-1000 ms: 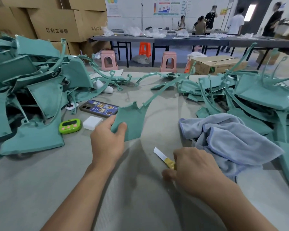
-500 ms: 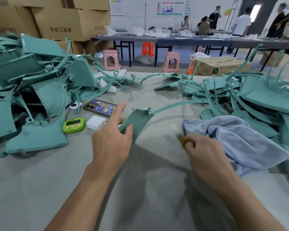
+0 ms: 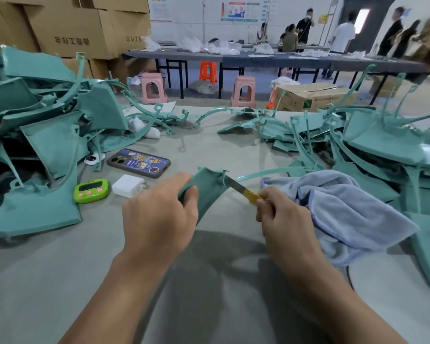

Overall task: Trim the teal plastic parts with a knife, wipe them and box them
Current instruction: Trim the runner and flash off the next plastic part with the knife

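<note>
My left hand [image 3: 159, 217] grips the wide end of a teal plastic part [image 3: 210, 187] just above the grey table [image 3: 60, 281]. The part's thin curved arm runs off to the right toward the pile. My right hand [image 3: 281, 217] holds a yellow-handled knife [image 3: 242, 189], and the blade tip touches the part's upper right corner. A light blue cloth [image 3: 345, 207] lies crumpled to the right of my right hand.
Heaps of teal parts fill the left [image 3: 35, 150] and right [image 3: 382, 145] of the table. A phone [image 3: 138, 163], a green timer [image 3: 92, 190] and a white charger [image 3: 128, 185] lie left of my hands. Cardboard boxes [image 3: 72, 33], stools and people stand beyond.
My left hand turned the teal part and closed round its wide end. My right hand rose from the cloth's edge and brought the knife blade up to the part's corner.
</note>
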Demonstrator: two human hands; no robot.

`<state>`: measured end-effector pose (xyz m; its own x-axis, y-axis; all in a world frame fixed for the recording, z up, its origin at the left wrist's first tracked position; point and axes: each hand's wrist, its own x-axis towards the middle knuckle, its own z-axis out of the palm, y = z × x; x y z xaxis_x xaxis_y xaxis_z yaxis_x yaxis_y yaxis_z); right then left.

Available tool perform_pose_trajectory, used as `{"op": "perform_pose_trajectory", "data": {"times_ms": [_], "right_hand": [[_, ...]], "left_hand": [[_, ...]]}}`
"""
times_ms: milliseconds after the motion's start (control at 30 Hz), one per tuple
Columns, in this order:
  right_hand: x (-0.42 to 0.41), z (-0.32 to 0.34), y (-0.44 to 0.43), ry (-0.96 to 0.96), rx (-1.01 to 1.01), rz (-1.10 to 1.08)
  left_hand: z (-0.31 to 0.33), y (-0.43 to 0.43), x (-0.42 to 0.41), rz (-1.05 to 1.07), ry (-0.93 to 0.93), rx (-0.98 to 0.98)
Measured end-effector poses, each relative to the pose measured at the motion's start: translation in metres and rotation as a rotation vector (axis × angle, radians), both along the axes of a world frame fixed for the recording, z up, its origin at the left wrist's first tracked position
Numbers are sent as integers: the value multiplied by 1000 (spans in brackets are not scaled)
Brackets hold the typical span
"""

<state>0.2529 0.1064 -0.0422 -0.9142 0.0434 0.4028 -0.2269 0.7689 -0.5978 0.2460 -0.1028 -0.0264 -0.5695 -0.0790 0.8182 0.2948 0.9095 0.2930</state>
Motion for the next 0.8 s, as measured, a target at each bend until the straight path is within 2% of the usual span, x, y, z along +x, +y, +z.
{"op": "perform_pose_trajectory", "data": {"times_ms": [167, 333, 467, 567, 700, 733, 800], "right_hand": [[-7, -2, -1, -69, 204, -32], [-9, -5, 1, -42, 133, -62], [-11, -11, 0, -111, 173, -18], [-19, -12, 8, -130, 242, -154], [-30, -5, 39, -161, 205, -446], [-28, -6, 39, -125, 150, -424], [-19, -7, 27, -58, 71, -237]], "left_hand": [[1, 0, 0, 21, -44, 0], [1, 1, 0, 15, -67, -11], [3, 3, 0, 8, -68, 4], [2, 3, 0, -16, -49, 6], [3, -2, -2, -25, -72, 129], [2, -3, -2, -21, -74, 121], [2, -2, -2, -28, -69, 95]]}}
